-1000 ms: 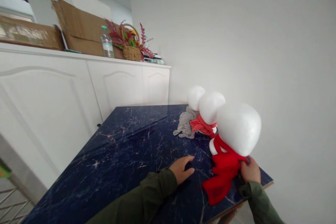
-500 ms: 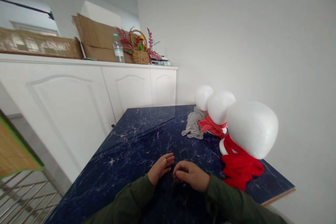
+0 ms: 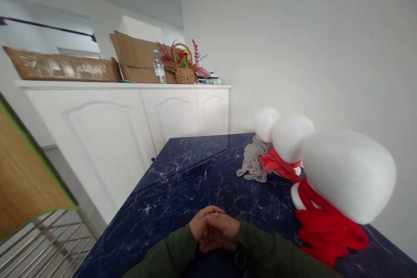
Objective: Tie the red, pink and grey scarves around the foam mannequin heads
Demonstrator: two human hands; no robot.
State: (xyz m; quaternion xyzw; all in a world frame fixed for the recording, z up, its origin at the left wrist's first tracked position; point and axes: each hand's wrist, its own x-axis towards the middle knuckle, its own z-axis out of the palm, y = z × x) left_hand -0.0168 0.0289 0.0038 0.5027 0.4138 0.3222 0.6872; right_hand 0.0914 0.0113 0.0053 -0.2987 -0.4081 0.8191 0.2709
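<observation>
Low over the front of the dark blue marbled table, my left hand and my right hand are clasped together. Their fingers are folded over each other, partly hidden, and no object shows between them. To the right stand three white foam mannequin heads. The nearest head has a bright red scarf around its neck. A coral-red scarf lies around the middle head. The farthest head has a grey scarf at its base. Neither hand touches them.
White cabinets run along the left and back. On top are cardboard boxes, a water bottle and a wicker basket of flowers. A metal rack with a wooden-looking panel stands at the left. A wall borders the right.
My hands were slightly apart with fingers loosely bent; now they have come together and clasp each other. The view has shifted, so the heads appear farther right and larger.
</observation>
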